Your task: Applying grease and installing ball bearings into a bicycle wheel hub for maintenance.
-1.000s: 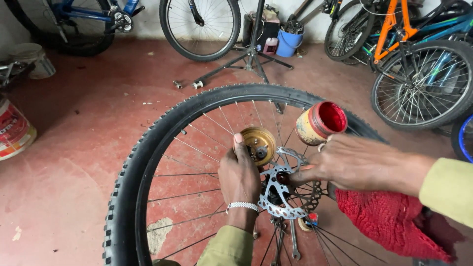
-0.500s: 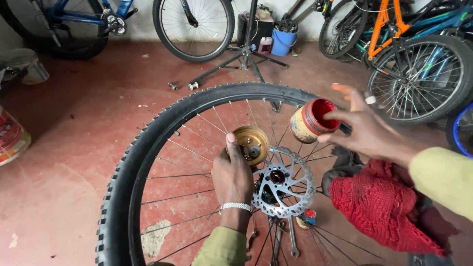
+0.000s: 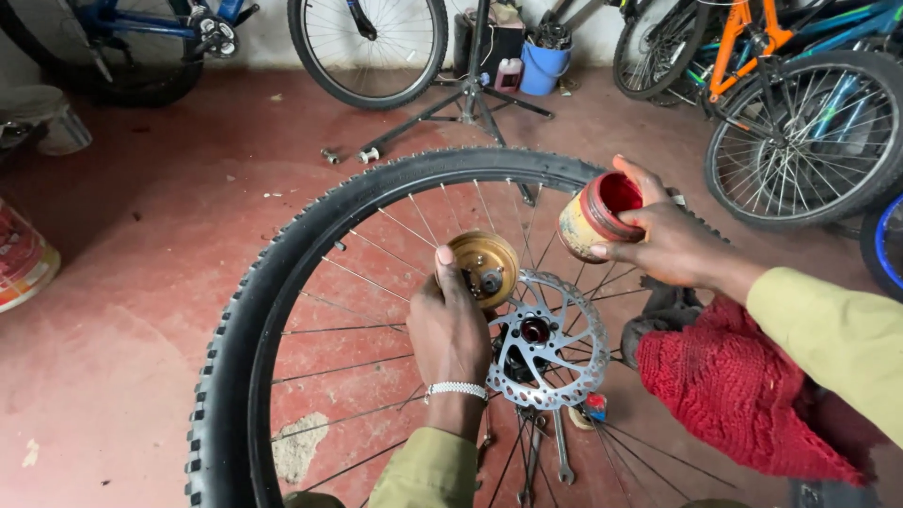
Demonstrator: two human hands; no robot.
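Note:
A bicycle wheel with a knobby black tyre (image 3: pixel 282 273) lies flat in front of me, its silver brake disc (image 3: pixel 550 343) at the hub. My left hand (image 3: pixel 451 325) reaches through the spokes and grips a round brass-coloured cap (image 3: pixel 484 266) beside the disc. My right hand (image 3: pixel 663 235) holds a small open tub (image 3: pixel 597 214) with red grease inside, tilted above the wheel's far right side.
A red knitted cloth (image 3: pixel 743 390) lies over my right knee. Wrenches (image 3: pixel 555 452) rest on the red floor under the spokes. A black repair stand (image 3: pixel 470 94), a blue bucket (image 3: pixel 544 68) and several bicycles (image 3: pixel 800 103) line the back. A paint bucket (image 3: pixel 23 259) stands left.
My right hand has lifted off the brake disc and raised the grease tub up and to the right. The left hand keeps its hold on the brass cap.

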